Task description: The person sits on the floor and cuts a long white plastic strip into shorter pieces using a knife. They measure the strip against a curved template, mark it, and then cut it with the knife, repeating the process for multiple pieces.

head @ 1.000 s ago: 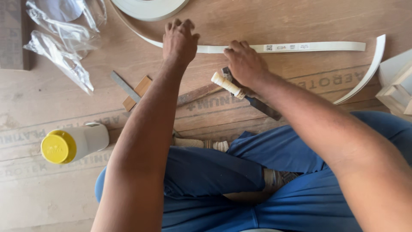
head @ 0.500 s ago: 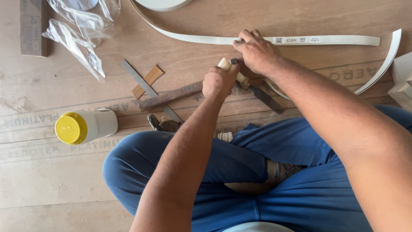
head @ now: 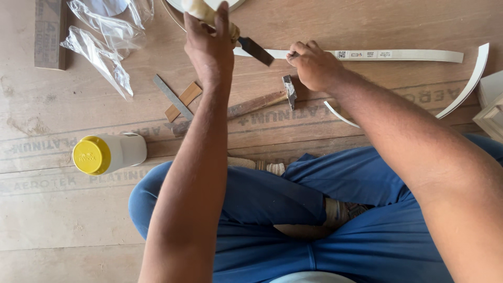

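Observation:
My left hand point(head: 208, 44) grips a chisel point(head: 255, 50) by its pale wooden handle. The dark blade points right and down, just over a long white edge-band strip point(head: 403, 54) lying on the plywood floor. My right hand point(head: 314, 65) rests its fingertips on that strip, just right of the blade. A hammer point(head: 257, 105) with a wooden handle lies on the floor below both hands, its metal head near my right wrist. I sit cross-legged in blue trousers.
A white bottle with a yellow cap point(head: 107, 153) lies at the left. Crumpled clear plastic bags point(head: 105, 44) and a wood block point(head: 50, 34) are at top left. A flat metal bar point(head: 172, 96) and a small wood offcut point(head: 184, 100) lie nearby. A white box point(head: 492, 105) is at the right edge.
The chisel passed from my right hand to my left, which lifted it up to the strip. My right hand now presses on the strip, and the hammer lies uncovered.

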